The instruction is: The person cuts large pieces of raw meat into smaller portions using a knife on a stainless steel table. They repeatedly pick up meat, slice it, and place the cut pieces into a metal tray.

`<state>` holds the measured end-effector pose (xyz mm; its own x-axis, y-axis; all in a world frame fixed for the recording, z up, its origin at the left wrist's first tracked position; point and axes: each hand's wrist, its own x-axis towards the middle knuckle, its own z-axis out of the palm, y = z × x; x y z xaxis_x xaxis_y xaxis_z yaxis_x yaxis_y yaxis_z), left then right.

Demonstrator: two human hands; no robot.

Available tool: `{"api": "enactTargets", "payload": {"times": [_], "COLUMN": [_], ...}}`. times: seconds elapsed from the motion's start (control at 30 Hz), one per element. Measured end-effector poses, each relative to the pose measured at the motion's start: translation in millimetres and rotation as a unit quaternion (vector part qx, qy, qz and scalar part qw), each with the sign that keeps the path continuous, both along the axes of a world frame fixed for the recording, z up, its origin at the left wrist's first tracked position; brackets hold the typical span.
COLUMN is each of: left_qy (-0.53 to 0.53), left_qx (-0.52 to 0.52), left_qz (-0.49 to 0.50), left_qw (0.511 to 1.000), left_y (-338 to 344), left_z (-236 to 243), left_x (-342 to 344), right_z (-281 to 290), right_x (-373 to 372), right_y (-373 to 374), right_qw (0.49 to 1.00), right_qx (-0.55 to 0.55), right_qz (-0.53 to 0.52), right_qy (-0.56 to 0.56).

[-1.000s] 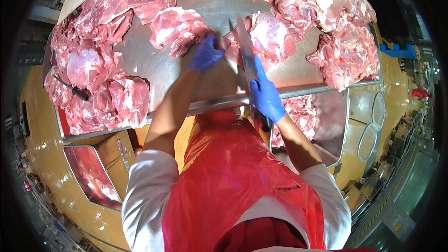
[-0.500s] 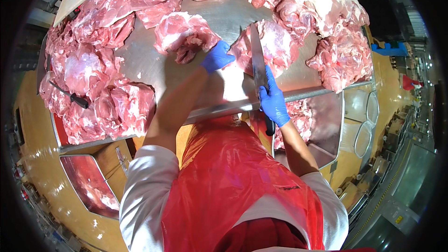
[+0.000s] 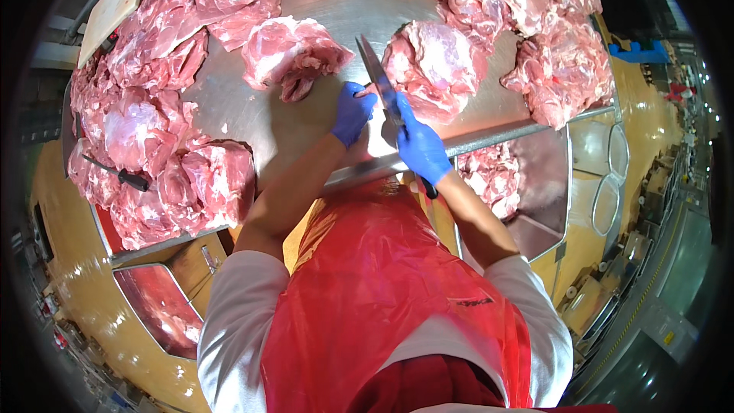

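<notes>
My right hand (image 3: 422,151), in a blue glove, is closed around a long butcher's knife (image 3: 377,71). Its blade points up and to the left, just beside my other hand. My left hand (image 3: 354,115), gloved in blue too, is closed in a pinch on a small scrap of meat (image 3: 368,90) next to the blade. Right of the blade lies a large piece of meat (image 3: 436,69) on the metal table (image 3: 317,9). Another cut, a folded piece of meat (image 3: 287,53), rests above my left hand, apart from it.
A big meat pile (image 3: 141,130) covers the table's left side, with a dark-handled knife (image 3: 131,179) on it. More raw meat (image 3: 562,69) is heaped at right. Below the front edge stand a metal bin (image 3: 539,183) with trimmings and another meat bin (image 3: 153,291).
The knife has swung left, its tip moving off the large piece of meat. My right hand has moved left and up, closer to my left hand, which has come slightly down, away from that meat.
</notes>
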<state>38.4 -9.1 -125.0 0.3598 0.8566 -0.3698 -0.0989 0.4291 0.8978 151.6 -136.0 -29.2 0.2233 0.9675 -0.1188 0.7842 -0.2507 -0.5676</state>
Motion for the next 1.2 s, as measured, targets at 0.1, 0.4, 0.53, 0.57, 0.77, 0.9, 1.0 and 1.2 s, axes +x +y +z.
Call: {"api": "enactTargets", "payload": {"times": [0.1,0.4,0.53,0.57,0.77,0.9,1.0,1.2], "left_qy": [0.031,0.08,0.161,0.164,-0.058,0.011,-0.066,-0.105], "left_qx": [0.034,0.146,0.283,0.291,0.268,0.513,0.35,-0.174], "left_qz": [0.03,0.044,0.049,0.048,-0.124,-0.387,-0.17,0.002], "left_qw": [0.999,0.985,0.944,0.941,0.954,0.766,0.919,0.979], "left_y": [5.5,9.4,29.6,36.9,-14.5,-90.3,-47.6,4.7], "left_z": [-13.2,-13.6,11.4,18.0,104.7,153.5,136.9,17.0], "left_x": [0.2,10.8,-5.1,-11.8,61.0,133.1,123.2,-33.7], "right_z": [1.3,-33.5,-26.9,-15.9,40.4,-43.7,-28.7,20.0], "right_x": [7.7,19.7,29.7,35.3,52.6,86.7,110.0,249.3], "right_y": [-14.4,12.2,-24.2,-37.0,-44.1,-94.8,-111.1,-10.8], "right_qw": [0.998,0.997,0.988,0.984,0.956,0.956,0.958,0.95], "right_qx": [-0.058,-0.014,0.044,-0.024,-0.166,0.192,0.051,0.027], "right_qz": [0.025,0.064,0.101,0.094,0.042,0.06,-0.058,-0.119], "right_qy": [0.019,0.049,0.112,0.151,0.238,0.214,0.275,0.288]}}
